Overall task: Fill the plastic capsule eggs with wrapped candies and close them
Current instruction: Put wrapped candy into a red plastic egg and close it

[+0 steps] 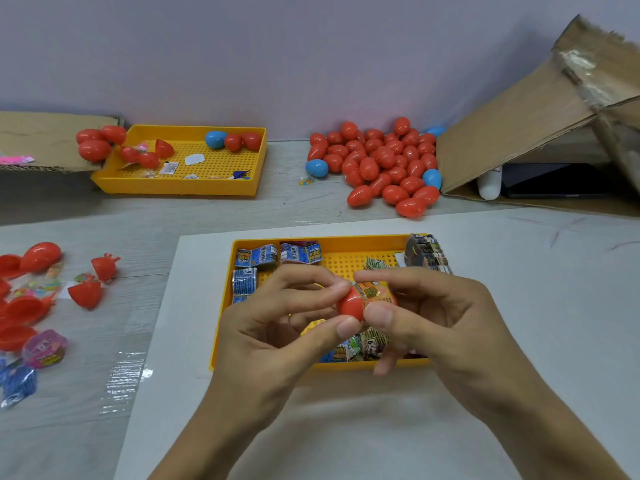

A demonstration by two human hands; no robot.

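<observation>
Left hand (277, 317): thumb and fingers pinch a red plastic capsule egg half (350, 304), held above the near orange perforated plastic tray (221, 327). Right hand (433, 313): thumb and forefinger grip a wrapped candy in printed orange-green foil (372, 292), which sits at the open mouth of that red half. Near tray, on a white sheet (346, 427): blue-labelled wrapped candies (256, 258) at its far-left corner, more printed wrappers under the hands. Far right, beside a torn brown cardboard box (519, 126): heap of closed red and blue plastic eggs (381, 161). Far left: second orange tray (180, 185) with several eggs. Left edge: open red egg halves (86, 292).
</observation>
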